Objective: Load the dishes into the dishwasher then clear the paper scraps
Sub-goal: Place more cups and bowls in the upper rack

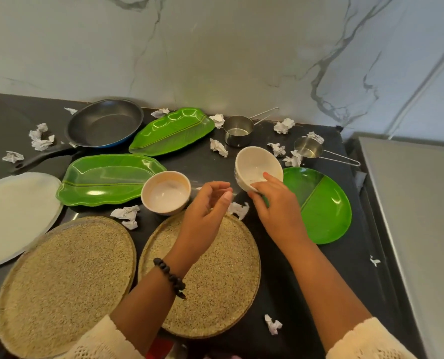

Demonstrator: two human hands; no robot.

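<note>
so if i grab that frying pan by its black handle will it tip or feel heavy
The frying pan probably hangs pan-heavy: its wide body sits far from the long handle. It looks stiff, likely metal, so no flex. The empty inside suggests nothing will spill, and the flat base should keep it from rolling.

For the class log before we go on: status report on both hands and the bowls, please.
Right hand grips tilted cream ceramic bowl, lifted. Left hand empty, fingers loosely curled. Second cream bowl on dark counter. Crumpled paper scraps under the hands.
</note>
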